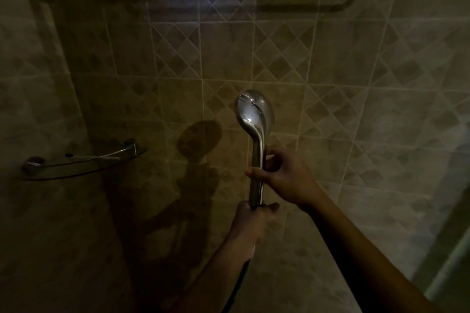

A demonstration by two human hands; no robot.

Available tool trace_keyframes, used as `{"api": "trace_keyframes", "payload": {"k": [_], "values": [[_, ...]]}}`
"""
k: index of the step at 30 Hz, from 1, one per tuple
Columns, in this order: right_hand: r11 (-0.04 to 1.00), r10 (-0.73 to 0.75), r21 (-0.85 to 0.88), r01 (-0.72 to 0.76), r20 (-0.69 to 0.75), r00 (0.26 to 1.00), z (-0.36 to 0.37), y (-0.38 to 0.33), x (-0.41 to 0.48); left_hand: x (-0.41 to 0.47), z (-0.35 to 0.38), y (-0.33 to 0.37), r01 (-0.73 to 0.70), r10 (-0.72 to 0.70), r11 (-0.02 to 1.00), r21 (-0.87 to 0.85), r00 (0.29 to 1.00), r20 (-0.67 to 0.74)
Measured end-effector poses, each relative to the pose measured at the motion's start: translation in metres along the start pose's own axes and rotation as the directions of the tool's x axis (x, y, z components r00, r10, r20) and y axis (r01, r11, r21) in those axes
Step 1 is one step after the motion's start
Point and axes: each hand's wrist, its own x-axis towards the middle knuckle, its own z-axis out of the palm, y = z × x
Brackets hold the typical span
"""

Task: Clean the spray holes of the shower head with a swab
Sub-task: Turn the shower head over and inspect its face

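Right forearm slanting up from the lower right of the frame, right hand (284, 175) at centre, fingers curled around the middle of the chrome handle, thumb side toward the viewer. Left hand (251, 223) just below it, low centre, closed in a fist around the handle's bottom end, with the dark hose (240, 279) dropping from under that fist toward the bottom edge. Shower head (254, 114) held upright a little right of centre, its shiny rounded back toward the camera, spray face turned away and hidden. Shadow (198, 140) of head and arms cast on the tiled wall (330, 71) just left of the hands. Curved glass corner shelf (84, 162) at mid left, well apart. Dim light throughout; pale bluish glow at top centre. Swab not discernible in either hand.
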Motion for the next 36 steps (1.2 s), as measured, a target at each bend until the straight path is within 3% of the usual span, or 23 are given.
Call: {"api": "trace_keyframes", "payload": {"k": [2, 5, 7, 13, 15, 18, 21, 26, 28, 32, 34, 36], "values": [[0.996, 0.044, 0.081, -0.048, 0.053, 0.998, -0.004, 0.003, 0.002, 0.002, -0.001, -0.001, 0.004, -0.004, 1.000, 0.007, 1.000, 0.005], [0.954, 0.040, 0.278, -0.110, 0.244, 0.969, -0.012, 0.008, 0.001, 0.005, -0.004, -0.007, 0.021, -0.022, 1.000, 0.020, 0.999, 0.031], [0.966, 0.010, 0.246, -0.085, 0.289, 0.957, -0.012, 0.010, 0.002, 0.006, -0.005, -0.010, 0.008, -0.009, 1.000, 0.020, 1.000, 0.024], [0.999, -0.003, 0.041, -0.001, 0.087, 0.996, -0.003, 0.006, 0.007, 0.009, -0.002, -0.008, 0.004, -0.002, 0.999, 0.051, 1.000, -0.030], [0.990, 0.033, 0.137, -0.043, 0.078, 0.996, -0.004, 0.010, 0.008, 0.010, -0.002, -0.009, -0.008, 0.008, 0.999, 0.042, 1.000, 0.002], [0.921, 0.071, 0.360, -0.151, 0.228, 0.971, -0.008, 0.012, 0.005, 0.013, -0.005, -0.015, 0.009, -0.009, 1.000, 0.012, 1.000, 0.026], [0.919, 0.025, 0.373, -0.128, 0.268, 0.963, -0.009, 0.010, 0.004, 0.018, -0.007, -0.018, 0.016, -0.016, 0.999, 0.039, 1.000, -0.002], [0.996, -0.058, 0.074, 0.056, 0.034, 0.998, 0.003, 0.005, 0.006, 0.018, -0.006, -0.013, 0.018, -0.017, 0.999, 0.034, 0.999, -0.029], [0.996, -0.064, 0.060, 0.064, -0.005, 0.998, 0.003, 0.007, 0.007, 0.019, -0.007, -0.013, 0.021, -0.020, 0.999, 0.041, 1.000, -0.017], [0.955, -0.004, 0.294, -0.052, 0.188, 0.982, -0.003, 0.008, 0.003, 0.021, -0.011, -0.015, 0.034, -0.034, 0.999, 0.030, 0.999, 0.000], [0.959, -0.020, 0.281, -0.045, 0.223, 0.975, -0.003, 0.006, 0.003, 0.021, -0.011, -0.017, 0.033, -0.034, 0.999, 0.035, 0.999, 0.009], [0.983, -0.050, 0.185, 0.018, 0.170, 0.984, 0.000, 0.004, 0.005, 0.021, -0.011, -0.018, 0.021, -0.022, 0.999, 0.038, 1.000, 0.008]]}}
